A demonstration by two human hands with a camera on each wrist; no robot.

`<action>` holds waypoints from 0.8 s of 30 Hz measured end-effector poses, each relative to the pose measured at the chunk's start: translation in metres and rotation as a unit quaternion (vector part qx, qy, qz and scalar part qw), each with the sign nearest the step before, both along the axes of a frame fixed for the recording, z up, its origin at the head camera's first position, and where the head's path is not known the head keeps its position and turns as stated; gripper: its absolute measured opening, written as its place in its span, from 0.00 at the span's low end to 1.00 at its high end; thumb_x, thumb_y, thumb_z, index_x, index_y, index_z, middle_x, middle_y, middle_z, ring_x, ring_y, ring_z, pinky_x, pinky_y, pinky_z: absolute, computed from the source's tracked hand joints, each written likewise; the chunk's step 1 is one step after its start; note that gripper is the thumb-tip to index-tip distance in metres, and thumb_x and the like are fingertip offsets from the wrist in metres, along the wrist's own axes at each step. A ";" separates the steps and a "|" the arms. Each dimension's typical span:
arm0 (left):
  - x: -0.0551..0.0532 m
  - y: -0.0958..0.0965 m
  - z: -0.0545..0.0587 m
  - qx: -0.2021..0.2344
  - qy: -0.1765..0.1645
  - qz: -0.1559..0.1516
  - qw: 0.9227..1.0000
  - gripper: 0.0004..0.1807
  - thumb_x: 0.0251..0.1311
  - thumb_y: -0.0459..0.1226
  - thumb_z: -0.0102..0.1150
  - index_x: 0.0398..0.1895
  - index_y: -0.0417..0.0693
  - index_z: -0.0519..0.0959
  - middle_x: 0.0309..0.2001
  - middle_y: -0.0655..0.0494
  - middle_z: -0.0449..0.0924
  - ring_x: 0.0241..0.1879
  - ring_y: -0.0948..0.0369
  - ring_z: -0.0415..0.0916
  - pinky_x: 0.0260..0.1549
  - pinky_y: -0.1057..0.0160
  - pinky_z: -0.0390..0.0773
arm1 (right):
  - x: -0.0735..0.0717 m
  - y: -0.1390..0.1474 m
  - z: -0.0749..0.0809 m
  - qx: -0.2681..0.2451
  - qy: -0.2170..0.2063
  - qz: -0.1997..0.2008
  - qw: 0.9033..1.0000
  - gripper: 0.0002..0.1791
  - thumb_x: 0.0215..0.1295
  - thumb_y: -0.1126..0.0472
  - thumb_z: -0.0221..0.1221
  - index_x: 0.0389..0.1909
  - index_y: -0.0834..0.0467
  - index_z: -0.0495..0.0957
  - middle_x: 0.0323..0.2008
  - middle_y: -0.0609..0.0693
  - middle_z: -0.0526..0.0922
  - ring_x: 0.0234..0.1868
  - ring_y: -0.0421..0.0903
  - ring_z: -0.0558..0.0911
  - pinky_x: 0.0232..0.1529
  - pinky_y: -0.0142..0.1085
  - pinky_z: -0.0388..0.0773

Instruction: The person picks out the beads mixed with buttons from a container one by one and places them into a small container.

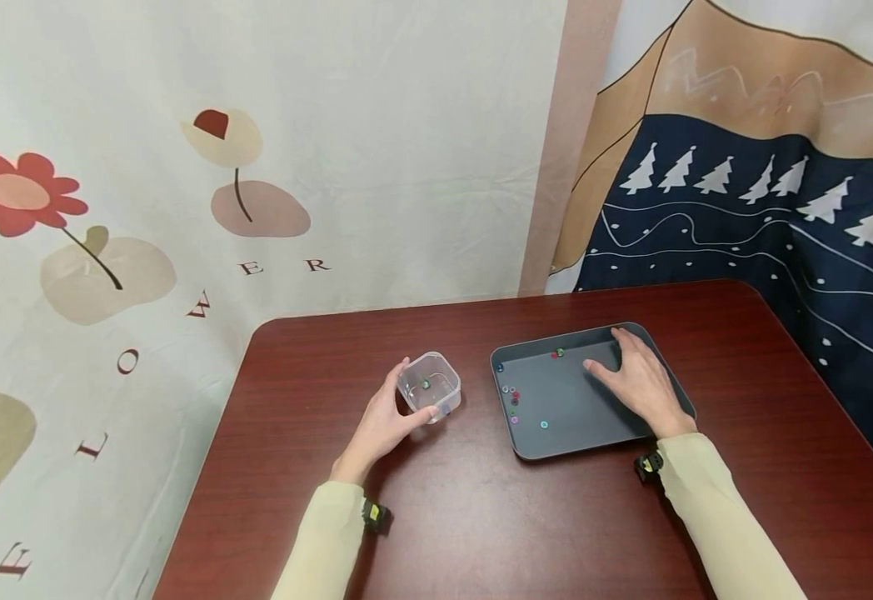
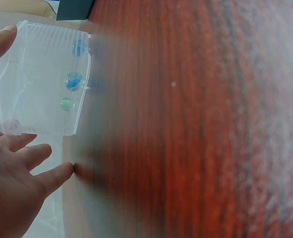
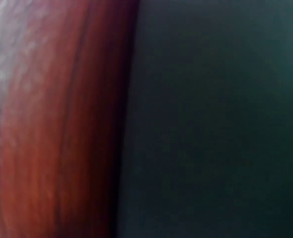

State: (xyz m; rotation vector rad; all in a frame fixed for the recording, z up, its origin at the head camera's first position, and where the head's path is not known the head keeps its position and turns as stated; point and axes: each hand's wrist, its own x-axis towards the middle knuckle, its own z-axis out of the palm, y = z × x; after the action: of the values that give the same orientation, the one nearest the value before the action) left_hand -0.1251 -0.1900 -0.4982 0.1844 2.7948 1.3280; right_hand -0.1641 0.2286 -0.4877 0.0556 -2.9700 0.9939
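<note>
In the head view my left hand (image 1: 384, 423) holds a small clear plastic container (image 1: 444, 385), thumb on one side and fingers on the other. The left wrist view shows blue beads (image 2: 74, 81) and a green bead (image 2: 66, 103) through the wall of the box. My right hand (image 1: 641, 382) is over the right part of a grey tray (image 1: 571, 400), thumb and fingers apart, holding nothing that I can see. Several small beads lie in the tray, among them a turquoise bead (image 1: 544, 425) and a purple bead (image 1: 515, 420), mostly along its left side.
The tray and box are on a reddish-brown wooden table (image 1: 451, 517). Behind the table hangs a pale curtain (image 1: 406, 167) with flower prints, and a dark blue cloth (image 1: 736, 225) with white trees at the right. Each wrist wears a small black device (image 1: 648, 467).
</note>
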 end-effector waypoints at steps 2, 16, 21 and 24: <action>0.000 0.000 0.000 0.001 -0.001 0.000 1.000 0.56 0.54 0.47 0.78 0.82 0.49 0.55 0.72 0.44 0.69 0.65 0.46 0.72 0.65 0.41 0.69 | -0.001 0.000 -0.002 0.001 -0.001 0.000 1.000 0.48 0.69 0.48 0.65 0.76 0.74 0.56 0.74 0.76 0.57 0.72 0.73 0.60 0.69 0.68 0.58; 0.000 0.001 0.000 -0.002 -0.002 -0.002 1.000 0.56 0.54 0.47 0.78 0.82 0.50 0.55 0.72 0.44 0.69 0.65 0.47 0.72 0.66 0.43 0.68 | -0.008 0.005 -0.008 0.016 -0.016 0.001 1.000 0.47 0.70 0.51 0.64 0.75 0.78 0.54 0.73 0.78 0.57 0.71 0.75 0.60 0.69 0.69 0.57; 0.000 0.001 0.000 -0.002 -0.003 0.000 1.000 0.56 0.54 0.47 0.78 0.82 0.50 0.55 0.72 0.45 0.70 0.65 0.47 0.72 0.66 0.42 0.68 | -0.011 0.005 -0.006 0.034 -0.003 -0.005 0.999 0.41 0.71 0.56 0.62 0.72 0.79 0.59 0.70 0.79 0.62 0.68 0.76 0.64 0.67 0.68 0.61; 0.001 0.001 0.000 -0.003 -0.002 0.001 1.000 0.56 0.54 0.47 0.78 0.82 0.49 0.55 0.72 0.45 0.70 0.65 0.47 0.72 0.66 0.42 0.68 | -0.012 0.005 -0.006 0.039 0.003 -0.003 0.999 0.36 0.72 0.59 0.61 0.71 0.79 0.62 0.69 0.78 0.63 0.68 0.76 0.65 0.67 0.68 0.62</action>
State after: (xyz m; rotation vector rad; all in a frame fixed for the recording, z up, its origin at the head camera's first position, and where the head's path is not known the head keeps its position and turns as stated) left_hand -0.1245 -0.1895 -0.4983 0.1767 2.7953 1.3197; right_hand -0.1760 0.2336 -0.4939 0.0497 -3.0012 0.8741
